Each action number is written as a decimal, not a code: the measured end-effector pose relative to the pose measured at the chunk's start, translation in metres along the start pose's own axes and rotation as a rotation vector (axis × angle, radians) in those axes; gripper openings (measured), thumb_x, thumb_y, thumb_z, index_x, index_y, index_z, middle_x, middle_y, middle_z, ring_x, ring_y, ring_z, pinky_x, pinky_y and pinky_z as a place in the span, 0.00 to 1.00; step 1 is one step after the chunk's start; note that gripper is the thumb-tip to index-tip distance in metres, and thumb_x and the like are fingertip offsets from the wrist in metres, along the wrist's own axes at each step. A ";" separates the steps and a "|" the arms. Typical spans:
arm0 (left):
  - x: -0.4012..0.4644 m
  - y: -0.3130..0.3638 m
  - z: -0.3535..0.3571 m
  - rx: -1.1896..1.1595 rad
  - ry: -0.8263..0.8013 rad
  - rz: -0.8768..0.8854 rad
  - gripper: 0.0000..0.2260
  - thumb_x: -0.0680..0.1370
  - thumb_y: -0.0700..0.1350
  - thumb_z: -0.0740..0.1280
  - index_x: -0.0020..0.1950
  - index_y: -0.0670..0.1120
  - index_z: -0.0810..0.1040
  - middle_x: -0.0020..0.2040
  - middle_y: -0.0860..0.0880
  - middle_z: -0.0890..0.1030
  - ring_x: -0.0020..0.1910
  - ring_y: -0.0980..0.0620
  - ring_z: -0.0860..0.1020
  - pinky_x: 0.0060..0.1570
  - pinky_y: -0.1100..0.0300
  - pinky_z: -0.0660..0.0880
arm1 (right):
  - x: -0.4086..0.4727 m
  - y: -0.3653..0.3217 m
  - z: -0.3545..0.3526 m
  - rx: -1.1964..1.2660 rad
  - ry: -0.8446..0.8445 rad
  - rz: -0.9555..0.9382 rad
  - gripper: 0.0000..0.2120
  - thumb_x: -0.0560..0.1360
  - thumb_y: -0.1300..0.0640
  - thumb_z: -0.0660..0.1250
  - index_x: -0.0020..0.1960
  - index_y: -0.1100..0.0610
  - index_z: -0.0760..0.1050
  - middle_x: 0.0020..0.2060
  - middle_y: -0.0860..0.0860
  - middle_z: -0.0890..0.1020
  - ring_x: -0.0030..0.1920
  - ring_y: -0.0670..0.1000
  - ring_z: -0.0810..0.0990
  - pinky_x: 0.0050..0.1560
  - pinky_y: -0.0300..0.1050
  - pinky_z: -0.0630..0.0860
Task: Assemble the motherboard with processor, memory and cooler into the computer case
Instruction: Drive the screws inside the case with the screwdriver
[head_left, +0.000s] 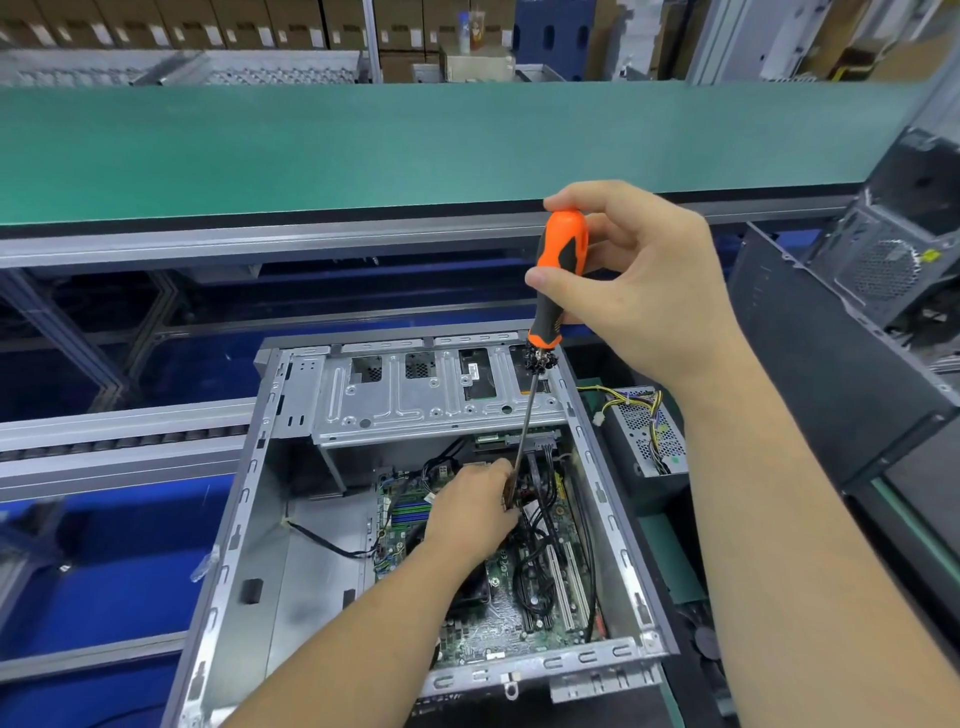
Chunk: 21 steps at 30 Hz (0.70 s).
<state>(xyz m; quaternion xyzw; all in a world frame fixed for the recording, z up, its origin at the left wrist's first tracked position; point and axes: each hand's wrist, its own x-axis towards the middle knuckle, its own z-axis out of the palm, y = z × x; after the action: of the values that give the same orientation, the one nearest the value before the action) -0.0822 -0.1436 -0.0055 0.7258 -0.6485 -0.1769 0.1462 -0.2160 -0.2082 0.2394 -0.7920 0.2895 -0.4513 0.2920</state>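
Two hands at work: my left hand (470, 512) reaches down into the computer case (249, 519), fingers pinched around the lower shaft of the screwdriver (558, 270) to steady its tip, probably over a mounting screw I cannot see. The motherboard (498, 618) lies flat on the case floor, green, crossed by black cables, with pale slots alongside. My right hand (639, 280) grips the orange-and-black handle upright from above, ready to turn.

Both forearms bare; sleeves, if any, beyond view.
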 end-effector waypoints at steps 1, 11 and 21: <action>-0.001 0.000 -0.002 0.021 0.000 0.010 0.12 0.76 0.51 0.71 0.54 0.48 0.73 0.54 0.49 0.80 0.57 0.47 0.76 0.50 0.53 0.75 | 0.000 0.000 0.000 -0.001 -0.003 0.001 0.19 0.71 0.61 0.78 0.60 0.54 0.78 0.42 0.52 0.82 0.42 0.55 0.83 0.47 0.53 0.83; -0.021 -0.018 -0.011 0.254 -0.325 0.053 0.16 0.81 0.54 0.57 0.58 0.51 0.81 0.51 0.47 0.82 0.58 0.44 0.74 0.72 0.46 0.59 | -0.003 0.006 0.001 0.001 0.003 0.008 0.19 0.71 0.60 0.78 0.59 0.51 0.78 0.42 0.52 0.82 0.42 0.54 0.83 0.45 0.53 0.84; -0.022 -0.014 -0.011 0.163 -0.300 0.085 0.20 0.79 0.56 0.59 0.68 0.51 0.75 0.55 0.49 0.83 0.60 0.47 0.76 0.73 0.45 0.59 | -0.004 0.015 0.004 -0.012 0.021 0.015 0.19 0.70 0.60 0.78 0.58 0.51 0.78 0.42 0.51 0.83 0.42 0.54 0.84 0.45 0.52 0.84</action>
<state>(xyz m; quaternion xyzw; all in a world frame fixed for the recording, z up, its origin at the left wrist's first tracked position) -0.0665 -0.1206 -0.0004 0.6725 -0.7055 -0.2238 -0.0044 -0.2170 -0.2144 0.2250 -0.7867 0.3011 -0.4557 0.2876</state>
